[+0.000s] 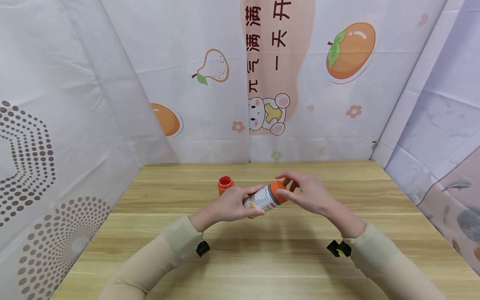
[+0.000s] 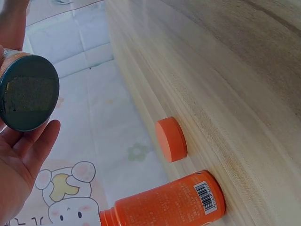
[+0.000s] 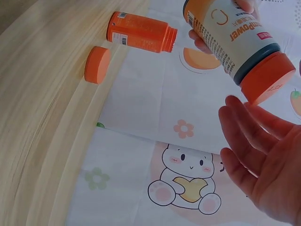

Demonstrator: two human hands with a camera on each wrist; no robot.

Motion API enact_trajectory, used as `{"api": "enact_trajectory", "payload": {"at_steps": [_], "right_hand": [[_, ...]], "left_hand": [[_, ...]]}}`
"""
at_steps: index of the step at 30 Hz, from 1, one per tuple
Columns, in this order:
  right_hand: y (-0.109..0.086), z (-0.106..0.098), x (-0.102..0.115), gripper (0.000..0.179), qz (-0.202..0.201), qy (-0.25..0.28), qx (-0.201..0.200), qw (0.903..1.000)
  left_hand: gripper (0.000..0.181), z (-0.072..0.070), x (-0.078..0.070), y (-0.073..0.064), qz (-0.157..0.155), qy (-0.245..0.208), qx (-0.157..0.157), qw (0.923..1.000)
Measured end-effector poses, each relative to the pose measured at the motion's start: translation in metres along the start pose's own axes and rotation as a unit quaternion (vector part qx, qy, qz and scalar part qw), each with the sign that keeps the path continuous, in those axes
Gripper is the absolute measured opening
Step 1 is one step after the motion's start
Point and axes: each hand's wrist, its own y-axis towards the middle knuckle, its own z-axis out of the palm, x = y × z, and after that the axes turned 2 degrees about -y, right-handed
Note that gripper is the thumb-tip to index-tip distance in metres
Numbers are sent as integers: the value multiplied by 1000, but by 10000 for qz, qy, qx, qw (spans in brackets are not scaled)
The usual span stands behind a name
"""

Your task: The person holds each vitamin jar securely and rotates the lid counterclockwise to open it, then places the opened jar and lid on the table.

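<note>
Left hand (image 1: 237,205): gripping a white-labelled bottle (image 1: 262,199), fingers and thumb wrapping its body; bottle tilting above the table (image 1: 240,266), its dark base facing the left wrist, its orange cap (image 3: 269,77) pointing toward the right hand. Label: showing dense small print, a barcode and lettering ending in "Power", upside down in the right wrist view. Right hand (image 1: 309,195): spreading loosely bent fingers around the capped end, holding nothing; contact with the cap cannot be told. Orange bottle (image 3: 141,33): standing uncapped just beyond the left hand, bearing a barcode (image 2: 205,197); fine print not legible. Loose orange lid (image 2: 171,140): lying beside it. Backdrop (image 1: 180,37), beyond both hands: displaying "元气满满" and "一天开".
</note>
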Motion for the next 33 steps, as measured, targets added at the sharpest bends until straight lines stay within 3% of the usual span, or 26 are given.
{"api": "enact_trajectory", "payload": {"at_steps": [9,25,33], "right_hand": [[0,0,0,34,7,-94,114,9999],[-5,4,-3,52,-246,854,392,9953],[-7,4,-3,56,-533,1045,438,9921]], "left_hand": [[69,0,0,1,-143,30,33,9999],[68,-1,7,-3,33,-41,-13,10000],[69,-1,8,-4,-15,-77,7,10000]]}}
